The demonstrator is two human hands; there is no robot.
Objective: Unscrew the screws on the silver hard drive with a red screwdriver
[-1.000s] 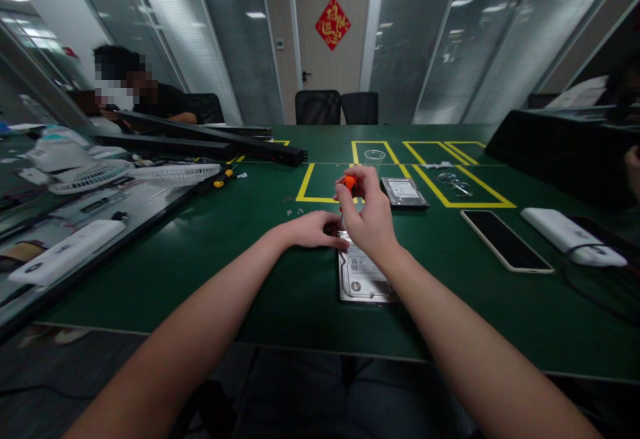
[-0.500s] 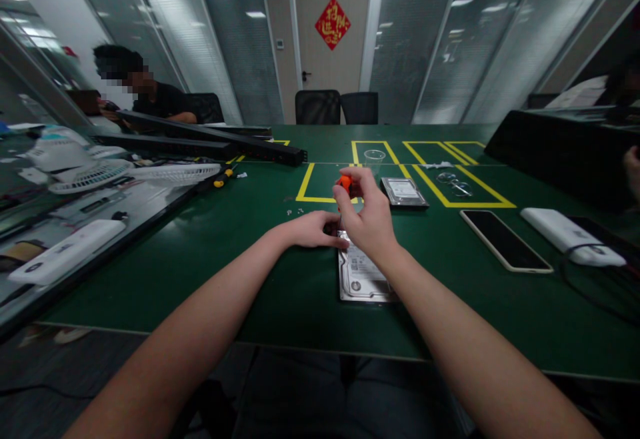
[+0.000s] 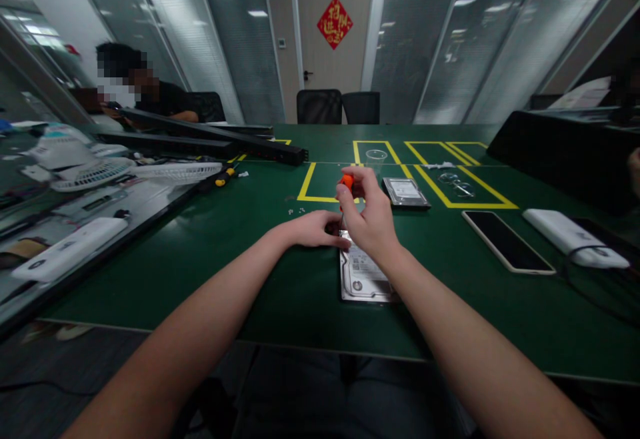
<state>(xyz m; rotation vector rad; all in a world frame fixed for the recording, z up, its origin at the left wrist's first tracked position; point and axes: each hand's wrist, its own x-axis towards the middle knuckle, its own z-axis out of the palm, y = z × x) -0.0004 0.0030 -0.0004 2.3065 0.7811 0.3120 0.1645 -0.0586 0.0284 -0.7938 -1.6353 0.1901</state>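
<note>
A silver hard drive [image 3: 363,279] lies flat on the green table [image 3: 210,259] in front of me. My right hand [image 3: 370,215] is closed round a small screwdriver with an orange handle [image 3: 346,181], held upright with its tip down at the drive's far left corner. My left hand [image 3: 313,229] rests on the table at that same corner, fingers curled against the drive's edge; what lies under them is hidden. A few tiny screws [image 3: 296,211] lie on the table to the left.
A second hard drive [image 3: 405,192], a clear cup [image 3: 375,156] and yellow tape boxes [image 3: 450,182] sit beyond. A phone [image 3: 507,240] and white power bank [image 3: 575,237] lie right. Black strips [image 3: 210,142], fan parts [image 3: 135,173] and another person [image 3: 145,92] are left.
My right hand's fingers have shifted slightly round the orange handle, as if turning it. The left hand and the drive have stayed put.
</note>
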